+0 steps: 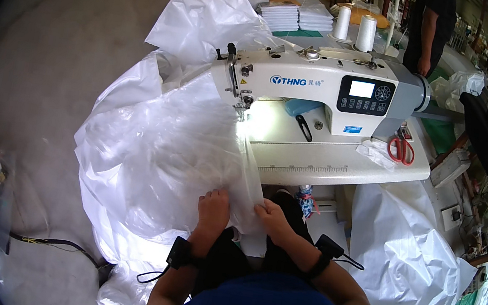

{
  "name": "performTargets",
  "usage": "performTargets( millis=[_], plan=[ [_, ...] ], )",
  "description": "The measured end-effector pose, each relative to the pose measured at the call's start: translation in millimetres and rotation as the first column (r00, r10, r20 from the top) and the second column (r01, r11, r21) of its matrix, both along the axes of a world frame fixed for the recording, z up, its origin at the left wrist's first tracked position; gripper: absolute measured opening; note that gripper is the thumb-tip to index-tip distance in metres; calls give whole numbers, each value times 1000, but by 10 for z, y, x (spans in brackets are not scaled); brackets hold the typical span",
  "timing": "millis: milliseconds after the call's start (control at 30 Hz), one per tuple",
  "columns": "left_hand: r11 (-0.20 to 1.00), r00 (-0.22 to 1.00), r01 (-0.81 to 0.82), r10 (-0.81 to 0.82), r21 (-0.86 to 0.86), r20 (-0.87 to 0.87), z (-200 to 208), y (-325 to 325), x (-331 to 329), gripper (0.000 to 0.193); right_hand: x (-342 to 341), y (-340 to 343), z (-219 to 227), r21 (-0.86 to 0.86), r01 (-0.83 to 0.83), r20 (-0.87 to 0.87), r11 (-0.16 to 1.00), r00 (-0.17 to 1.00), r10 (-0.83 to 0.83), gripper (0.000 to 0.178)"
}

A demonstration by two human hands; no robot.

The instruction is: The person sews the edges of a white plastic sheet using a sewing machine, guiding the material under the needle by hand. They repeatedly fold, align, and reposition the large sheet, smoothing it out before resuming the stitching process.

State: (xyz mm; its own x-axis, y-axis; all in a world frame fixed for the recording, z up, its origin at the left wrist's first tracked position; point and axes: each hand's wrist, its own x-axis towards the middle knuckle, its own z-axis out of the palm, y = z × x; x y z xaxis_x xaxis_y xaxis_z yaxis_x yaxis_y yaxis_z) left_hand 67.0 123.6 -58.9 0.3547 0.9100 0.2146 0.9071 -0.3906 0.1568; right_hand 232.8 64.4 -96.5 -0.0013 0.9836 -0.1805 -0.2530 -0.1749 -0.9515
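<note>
A large sheet of thin white, partly see-through plastic [176,142] spreads from under the sewing machine's [310,87] needle end down toward my lap. My left hand [213,208] lies against its near edge, fingers curled into the sheet. To its right, my right hand [275,219] pinches the sheet's right edge between thumb and fingers, just below the machine bed [305,168]. The machine's lamp lights the needle area, where the sheet passes beneath the presser foot [241,113]. Folds hide part of the sheet.
Red-handled scissors [401,151], black thread snips [304,127] and a white scrap [378,152] lie on the machine bed. Two thread cones [366,34] stand behind. More white sheeting [406,246] hangs at right. A person [429,32] stands beyond. A black cable [54,242] crosses the floor.
</note>
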Motion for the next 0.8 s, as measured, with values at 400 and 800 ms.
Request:
performTargets(
  millis=[400,800],
  plan=[
    [965,840,172,-37,-200,542,497,-323,-80,9,-28,-8,-190,22,61,259,998,964,-65,23],
    [912,1000,17,-11,410,-18,17,-319,28,18,16,-96,24,-4,45,-55,999,997,-45,21]
  ],
)
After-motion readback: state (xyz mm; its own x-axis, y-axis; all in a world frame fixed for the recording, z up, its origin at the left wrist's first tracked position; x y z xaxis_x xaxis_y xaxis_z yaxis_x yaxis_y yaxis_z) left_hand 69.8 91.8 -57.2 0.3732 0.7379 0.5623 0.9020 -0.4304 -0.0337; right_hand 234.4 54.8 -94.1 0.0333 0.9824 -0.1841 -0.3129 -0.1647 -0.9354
